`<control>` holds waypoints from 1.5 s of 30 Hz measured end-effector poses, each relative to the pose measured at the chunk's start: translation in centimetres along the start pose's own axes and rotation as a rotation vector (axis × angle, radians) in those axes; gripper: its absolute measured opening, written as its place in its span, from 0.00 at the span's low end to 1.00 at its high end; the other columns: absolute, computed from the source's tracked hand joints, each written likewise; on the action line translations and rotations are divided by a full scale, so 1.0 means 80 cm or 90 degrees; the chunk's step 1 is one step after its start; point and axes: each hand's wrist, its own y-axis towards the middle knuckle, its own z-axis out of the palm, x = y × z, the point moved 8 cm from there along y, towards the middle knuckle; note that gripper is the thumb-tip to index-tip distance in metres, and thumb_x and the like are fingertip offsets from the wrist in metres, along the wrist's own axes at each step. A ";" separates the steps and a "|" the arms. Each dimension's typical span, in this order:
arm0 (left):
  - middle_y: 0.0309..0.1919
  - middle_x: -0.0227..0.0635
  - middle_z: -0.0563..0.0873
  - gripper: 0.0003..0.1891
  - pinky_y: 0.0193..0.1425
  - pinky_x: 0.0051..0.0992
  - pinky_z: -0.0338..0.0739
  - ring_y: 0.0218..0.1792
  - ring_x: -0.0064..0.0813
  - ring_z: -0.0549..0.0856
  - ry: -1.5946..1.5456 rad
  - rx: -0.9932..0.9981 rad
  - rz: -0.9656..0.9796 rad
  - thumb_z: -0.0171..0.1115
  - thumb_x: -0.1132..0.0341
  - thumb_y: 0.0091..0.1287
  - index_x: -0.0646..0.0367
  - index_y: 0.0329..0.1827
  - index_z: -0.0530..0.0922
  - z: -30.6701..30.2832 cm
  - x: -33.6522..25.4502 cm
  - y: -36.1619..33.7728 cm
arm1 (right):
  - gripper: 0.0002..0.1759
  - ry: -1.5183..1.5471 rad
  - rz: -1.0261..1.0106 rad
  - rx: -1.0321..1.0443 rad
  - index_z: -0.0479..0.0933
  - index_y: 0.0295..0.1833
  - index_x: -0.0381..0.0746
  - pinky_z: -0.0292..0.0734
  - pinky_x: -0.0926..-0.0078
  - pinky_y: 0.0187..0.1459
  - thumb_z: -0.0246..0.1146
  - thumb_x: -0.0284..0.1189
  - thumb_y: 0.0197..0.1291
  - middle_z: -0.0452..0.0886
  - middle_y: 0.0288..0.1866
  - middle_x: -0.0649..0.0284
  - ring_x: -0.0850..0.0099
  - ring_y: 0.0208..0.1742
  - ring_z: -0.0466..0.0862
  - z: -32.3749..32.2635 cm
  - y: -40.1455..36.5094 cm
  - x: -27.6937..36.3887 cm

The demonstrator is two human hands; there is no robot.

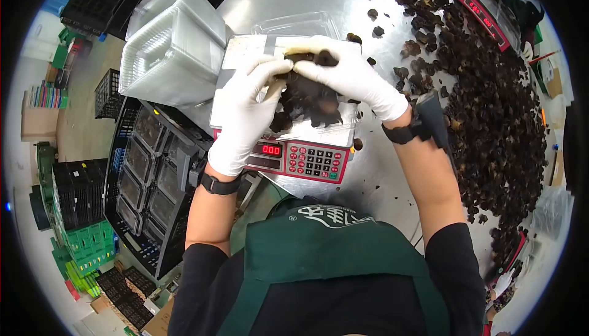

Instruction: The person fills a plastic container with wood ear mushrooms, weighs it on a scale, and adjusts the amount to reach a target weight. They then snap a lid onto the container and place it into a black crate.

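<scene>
A weighing scale [311, 160] with a red-edged keypad stands in front of me, its display showing red zeros. Dark wood ear mushrooms [310, 100] are heaped over its platform, with clear plastic showing at their near edge. My left hand [250, 100], in a white glove, curls in from the left with its fingertips on the heap. From the right, my gloved right hand [346, 72] bends round a few dark pieces, its thumb and fingers closed. The fingertips of both hands nearly meet above the mushrooms, and part of the heap is hidden beneath them.
Stacked clear plastic trays [172, 48] stand left of the scale. Beyond it lies another clear container [297, 24]. A black crate [147, 179] holds several packed trays. Loose mushrooms [491, 103] cover the right of the metal table [383, 164]; a second scale [485, 14] and other people are there.
</scene>
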 end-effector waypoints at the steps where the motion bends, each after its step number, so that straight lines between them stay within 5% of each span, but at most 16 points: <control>1: 0.44 0.33 0.87 0.17 0.44 0.25 0.81 0.38 0.31 0.87 0.015 0.014 0.017 0.70 0.81 0.54 0.54 0.47 0.85 0.003 0.005 -0.005 | 0.22 -0.023 -0.085 0.023 0.80 0.62 0.42 0.77 0.74 0.60 0.68 0.37 0.65 0.83 0.57 0.61 0.72 0.55 0.82 0.005 -0.003 0.000; 2: 0.44 0.34 0.87 0.16 0.48 0.29 0.81 0.43 0.35 0.86 0.090 0.050 0.044 0.69 0.79 0.55 0.55 0.46 0.85 0.008 0.011 -0.013 | 0.22 -0.244 -0.252 -0.018 0.79 0.64 0.44 0.76 0.73 0.62 0.68 0.36 0.66 0.82 0.61 0.60 0.72 0.58 0.81 0.010 -0.009 -0.009; 4: 0.45 0.34 0.87 0.20 0.57 0.32 0.77 0.46 0.37 0.84 0.262 0.179 0.022 0.68 0.81 0.54 0.56 0.51 0.84 0.025 0.028 -0.032 | 0.19 -0.291 -0.280 -0.074 0.83 0.59 0.41 0.77 0.78 0.54 0.68 0.32 0.63 0.86 0.53 0.61 0.76 0.48 0.83 0.007 -0.024 0.005; 7: 0.48 0.33 0.86 0.20 0.59 0.32 0.75 0.46 0.34 0.83 0.201 0.130 0.004 0.65 0.80 0.56 0.55 0.52 0.84 0.014 0.017 -0.036 | 0.20 -0.014 -0.032 0.013 0.80 0.63 0.42 0.77 0.74 0.60 0.67 0.33 0.67 0.83 0.61 0.61 0.73 0.57 0.82 -0.004 -0.014 -0.006; 11: 0.50 0.37 0.84 0.19 0.57 0.30 0.78 0.47 0.33 0.84 0.144 0.100 -0.102 0.60 0.82 0.58 0.57 0.51 0.83 -0.003 0.022 -0.037 | 0.15 -0.055 -0.064 -0.130 0.83 0.57 0.38 0.79 0.80 0.50 0.68 0.30 0.67 0.88 0.44 0.66 0.81 0.44 0.83 -0.021 -0.016 0.020; 17: 0.48 0.38 0.84 0.13 0.58 0.28 0.77 0.50 0.34 0.85 0.118 0.043 -0.096 0.58 0.81 0.61 0.60 0.47 0.82 -0.024 0.023 -0.036 | 0.11 0.117 0.020 -0.300 0.85 0.49 0.35 0.76 0.85 0.40 0.65 0.31 0.69 0.87 0.38 0.68 0.84 0.36 0.81 -0.070 -0.038 0.015; 22: 0.47 0.40 0.85 0.13 0.58 0.27 0.76 0.51 0.32 0.85 0.157 -0.013 -0.030 0.59 0.80 0.63 0.61 0.50 0.83 -0.051 0.032 -0.016 | 0.15 0.026 0.191 -0.403 0.86 0.48 0.40 0.60 0.88 0.24 0.58 0.38 0.72 0.79 0.29 0.76 0.88 0.27 0.74 -0.127 -0.137 -0.048; 28: 0.51 0.39 0.86 0.18 0.58 0.29 0.78 0.51 0.35 0.85 0.138 0.052 0.022 0.61 0.78 0.64 0.58 0.56 0.83 -0.037 0.043 0.030 | 0.17 0.152 0.376 -0.491 0.84 0.55 0.41 0.70 0.86 0.29 0.55 0.39 0.75 0.83 0.39 0.72 0.85 0.33 0.79 -0.144 -0.301 -0.141; 32: 0.54 0.40 0.86 0.20 0.58 0.35 0.78 0.53 0.42 0.85 0.148 0.155 0.166 0.66 0.75 0.61 0.55 0.58 0.83 0.030 0.032 0.040 | 0.20 0.240 0.359 -0.517 0.77 0.65 0.39 0.81 0.78 0.41 0.51 0.28 0.72 0.83 0.54 0.63 0.77 0.49 0.83 -0.139 -0.344 -0.162; 34: 0.49 0.33 0.88 0.16 0.49 0.34 0.79 0.46 0.38 0.87 0.219 0.183 0.269 0.68 0.66 0.59 0.50 0.52 0.85 0.055 0.028 0.038 | 0.22 0.261 0.326 -0.513 0.76 0.67 0.39 0.84 0.76 0.45 0.51 0.25 0.70 0.82 0.57 0.60 0.75 0.52 0.83 -0.130 -0.335 -0.151; 38: 0.39 0.33 0.89 0.10 0.49 0.33 0.79 0.40 0.38 0.87 0.216 0.135 0.234 0.69 0.67 0.59 0.53 0.44 0.86 0.054 0.025 0.041 | 0.19 0.232 0.248 -0.487 0.77 0.65 0.38 0.84 0.77 0.45 0.56 0.24 0.71 0.84 0.53 0.63 0.76 0.48 0.85 -0.115 -0.271 -0.082; 42: 0.48 0.36 0.87 0.14 0.54 0.35 0.79 0.49 0.36 0.85 0.193 0.035 0.179 0.68 0.73 0.58 0.54 0.48 0.85 0.028 0.011 0.026 | 0.18 0.185 0.141 -0.418 0.77 0.64 0.38 0.82 0.80 0.46 0.60 0.24 0.70 0.83 0.51 0.66 0.77 0.46 0.84 -0.094 -0.193 -0.017; 45: 0.54 0.37 0.85 0.17 0.58 0.35 0.78 0.55 0.39 0.84 0.199 0.167 0.076 0.67 0.72 0.63 0.52 0.56 0.83 0.029 0.017 -0.004 | 0.20 0.002 0.005 -0.306 0.76 0.65 0.40 0.78 0.82 0.48 0.59 0.23 0.69 0.83 0.53 0.67 0.80 0.45 0.82 -0.065 -0.133 0.016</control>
